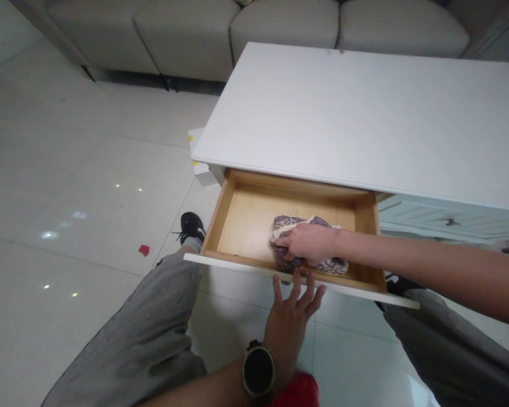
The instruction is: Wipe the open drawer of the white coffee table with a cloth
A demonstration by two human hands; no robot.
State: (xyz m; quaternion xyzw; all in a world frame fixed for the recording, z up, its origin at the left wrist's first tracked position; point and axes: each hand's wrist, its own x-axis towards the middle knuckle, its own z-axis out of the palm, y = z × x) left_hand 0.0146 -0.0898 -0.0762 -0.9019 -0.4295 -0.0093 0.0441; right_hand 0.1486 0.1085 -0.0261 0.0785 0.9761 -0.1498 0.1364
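Observation:
A wooden drawer (237, 220) with a white front stands pulled out of a white cabinet (356, 113). Inside it lies a folded purple-and-white patterned cloth (290, 223). My right hand (307, 243) reaches in from the right and grips the cloth, fingers curled over it. My left hand (290, 316), with a dark watch on the wrist, rests its spread fingertips against the drawer's white front edge from below.
A beige sofa (258, 28) stands behind the cabinet. My knees in grey trousers flank the drawer, and a black shoe (190, 226) is on the glossy tiled floor. A red scrap (143, 250) lies on the floor at left. Something red (294, 393) sits below my left wrist.

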